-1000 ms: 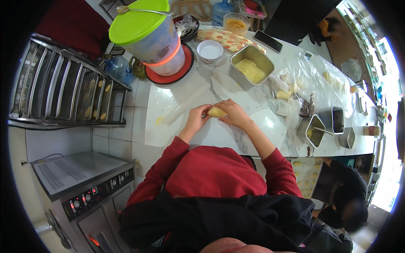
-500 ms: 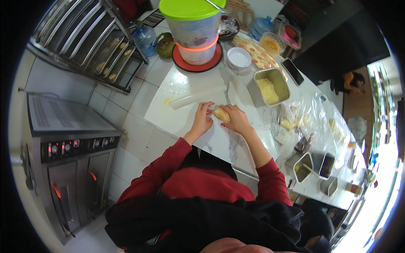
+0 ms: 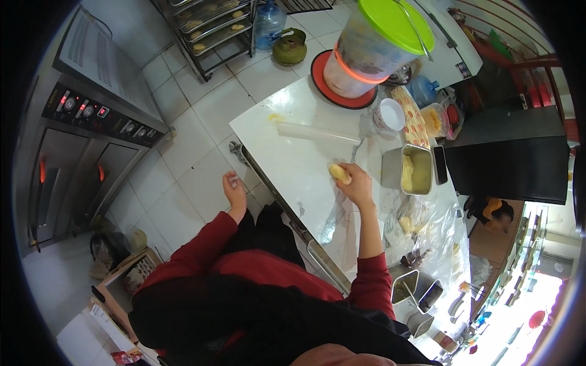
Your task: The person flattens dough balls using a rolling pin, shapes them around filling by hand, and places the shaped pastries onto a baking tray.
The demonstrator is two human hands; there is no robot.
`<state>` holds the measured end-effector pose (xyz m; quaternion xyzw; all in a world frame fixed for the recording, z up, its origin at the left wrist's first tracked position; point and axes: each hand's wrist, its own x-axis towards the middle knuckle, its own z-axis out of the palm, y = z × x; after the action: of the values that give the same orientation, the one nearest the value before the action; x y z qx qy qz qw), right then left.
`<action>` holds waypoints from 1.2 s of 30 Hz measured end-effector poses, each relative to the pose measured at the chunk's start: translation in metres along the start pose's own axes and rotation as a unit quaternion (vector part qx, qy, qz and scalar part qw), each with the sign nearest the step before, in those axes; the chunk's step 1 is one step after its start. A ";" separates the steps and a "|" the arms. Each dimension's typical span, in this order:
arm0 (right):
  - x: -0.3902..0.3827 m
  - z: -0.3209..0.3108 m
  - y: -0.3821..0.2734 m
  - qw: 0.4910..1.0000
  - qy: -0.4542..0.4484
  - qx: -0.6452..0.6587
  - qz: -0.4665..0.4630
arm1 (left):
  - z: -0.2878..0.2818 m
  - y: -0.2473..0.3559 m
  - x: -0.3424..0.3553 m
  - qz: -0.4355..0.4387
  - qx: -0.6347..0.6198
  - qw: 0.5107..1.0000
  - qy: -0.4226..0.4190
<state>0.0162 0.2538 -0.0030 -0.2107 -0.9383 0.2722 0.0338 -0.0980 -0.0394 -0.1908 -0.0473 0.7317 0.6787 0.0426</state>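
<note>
My right hand [image 3: 357, 186] grips an oval piece of pale dough [image 3: 339, 173] over the marble-patterned table [image 3: 281, 152]. My left hand [image 3: 234, 189] hangs off the table's left edge with its fingers curled; what they hold, if anything, is too small to make out. A long translucent cylinder [image 3: 317, 133] lies behind the dough. To the right of my right hand is a metal container [image 3: 425, 171] with pale yellow shreds [image 3: 408, 174] inside. Crumpled clear plastic [image 3: 436, 229] lies further right.
An oven [image 3: 91, 158] stands left, a tray rack [image 3: 213, 33] behind. A lidded tub [image 3: 366, 46] on a red round base, a paper cup [image 3: 389, 114], a phone [image 3: 439, 165] and metal pans [image 3: 420, 323] share the table. Another person [image 3: 497, 213] is at far right.
My left hand has left the dough and moved leftward off the table; my right hand keeps hold of it. The view has swung left, showing more of the oven and floor.
</note>
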 end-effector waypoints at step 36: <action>-0.191 0.304 -0.082 0.915 0.126 0.169 0.343 | -0.229 -0.120 -0.090 -0.334 -0.004 0.942 0.026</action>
<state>0.1044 -0.0387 -0.2086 -0.5435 -0.7362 0.3926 0.0916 0.0069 -0.2758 -0.2807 -0.3070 0.6721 0.6268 0.2474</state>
